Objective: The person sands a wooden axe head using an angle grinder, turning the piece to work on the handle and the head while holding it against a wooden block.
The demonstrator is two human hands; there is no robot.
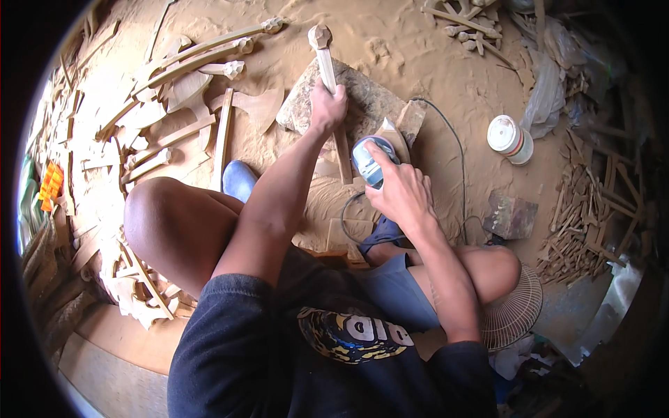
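Note:
My left hand (pixel 327 108) is closed around a pale wooden stick (pixel 325 68) with a faceted knob at its far end. The stick slants across a rough, worn block (pixel 298 101) on the dusty ground, and its near part shows below my fist. In my right hand (pixel 404 194) is a teal handheld power grinder (pixel 368 164), its round disc partly visible on the far right side. The fingers wrap over the grinder's body, near the block's right end. Grinder and stick are apart. A dark cord (pixel 454 132) curves around from behind the block toward my feet.
Carved wooden pieces and long knobbed sticks (pixel 202 59) lie at the left. More sticks (pixel 467 26) are piled at the far right, with a heap of small pieces (pixel 577 223) nearer. A white-lidded tub (pixel 511 138), a flat dark board (pixel 511 216) and a fan cage (pixel 516 310) stand right.

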